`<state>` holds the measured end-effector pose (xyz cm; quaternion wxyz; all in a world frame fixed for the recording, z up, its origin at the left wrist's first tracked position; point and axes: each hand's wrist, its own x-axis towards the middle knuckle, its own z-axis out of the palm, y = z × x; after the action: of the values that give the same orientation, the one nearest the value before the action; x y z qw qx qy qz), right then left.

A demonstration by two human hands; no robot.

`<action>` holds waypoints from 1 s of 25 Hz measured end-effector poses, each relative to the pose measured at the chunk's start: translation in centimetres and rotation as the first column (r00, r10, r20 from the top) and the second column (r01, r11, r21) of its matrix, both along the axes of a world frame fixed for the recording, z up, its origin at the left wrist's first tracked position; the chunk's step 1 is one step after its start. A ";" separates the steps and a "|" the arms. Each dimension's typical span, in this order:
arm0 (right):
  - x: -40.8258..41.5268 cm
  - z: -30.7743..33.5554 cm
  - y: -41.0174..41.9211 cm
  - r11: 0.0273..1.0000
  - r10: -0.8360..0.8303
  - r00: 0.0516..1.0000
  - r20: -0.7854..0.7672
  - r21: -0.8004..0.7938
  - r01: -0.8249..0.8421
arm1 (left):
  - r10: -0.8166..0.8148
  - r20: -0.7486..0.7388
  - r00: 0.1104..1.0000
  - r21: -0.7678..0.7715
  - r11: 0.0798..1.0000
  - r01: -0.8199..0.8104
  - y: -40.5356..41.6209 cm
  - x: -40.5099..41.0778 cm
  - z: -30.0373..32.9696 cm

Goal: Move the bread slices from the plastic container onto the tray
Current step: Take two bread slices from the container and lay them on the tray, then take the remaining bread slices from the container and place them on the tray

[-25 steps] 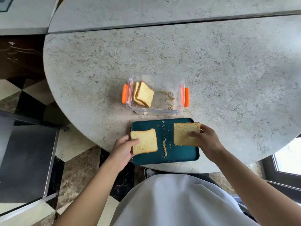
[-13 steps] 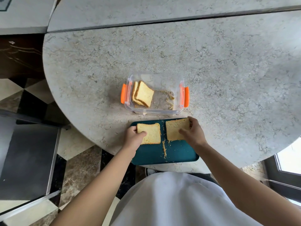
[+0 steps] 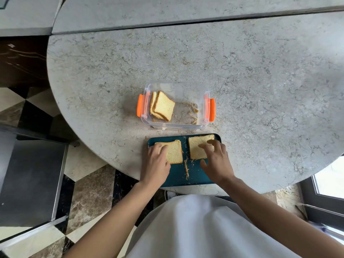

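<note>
A dark teal tray (image 3: 193, 175) lies at the near edge of the stone table. Two bread slices lie flat on its far half: the left slice (image 3: 175, 152) and the right slice (image 3: 196, 148). My left hand (image 3: 157, 162) rests on the left slice's near-left part, fingers flat. My right hand (image 3: 216, 161) hovers over the right slice with fingers spread, fingertips touching it. Behind the tray stands a clear plastic container (image 3: 206, 105) with orange clips; two or three slices (image 3: 162, 106) lean against its left wall.
Crumbs lie in a line on the tray (image 3: 186, 169) and in the container's right half (image 3: 191, 111). The round stone table (image 3: 260, 81) stretches far and right. A dark chair (image 3: 29, 179) stands at the left over a checkered floor. A window frame sits at the lower right.
Both hands carried their slices away from me and laid them flat on the tray's far half. The right hand's fingers have spread apart over its slice.
</note>
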<state>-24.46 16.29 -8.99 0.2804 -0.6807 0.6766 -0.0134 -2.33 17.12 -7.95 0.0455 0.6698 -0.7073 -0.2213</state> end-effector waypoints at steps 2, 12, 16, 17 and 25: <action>0.5 0.0 0.1 0.996 0.083 0.993 -0.080 -0.020 -0.084 | -0.177 0.061 0.982 -0.031 0.983 0.179 0.3 -0.4 -0.6; 1.8 -0.1 -0.2 0.972 0.214 0.958 -0.190 -0.060 -0.229 | -0.340 0.231 0.912 -0.007 0.936 0.351 0.1 -1.8 -1.8; 1.8 0.2 -0.3 0.973 0.218 0.960 -0.176 -0.040 -0.228 | -0.327 0.189 0.926 -0.017 0.942 0.336 -0.2 -1.2 -1.8; 1.9 0.4 -0.3 0.974 0.215 0.962 -0.167 -0.039 -0.224 | -0.326 0.179 0.928 -0.015 0.942 0.334 -0.3 -1.2 -1.8; 4.4 4.1 -2.9 0.950 0.245 0.942 0.228 -0.253 -0.186 | -0.094 -0.247 0.964 -0.273 0.962 0.024 -2.9 -1.0 2.4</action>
<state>-20.02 13.39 -4.94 0.2855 -0.7711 0.5497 -0.1478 -3.36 14.23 -5.59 0.2206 0.6015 -0.7385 -0.2101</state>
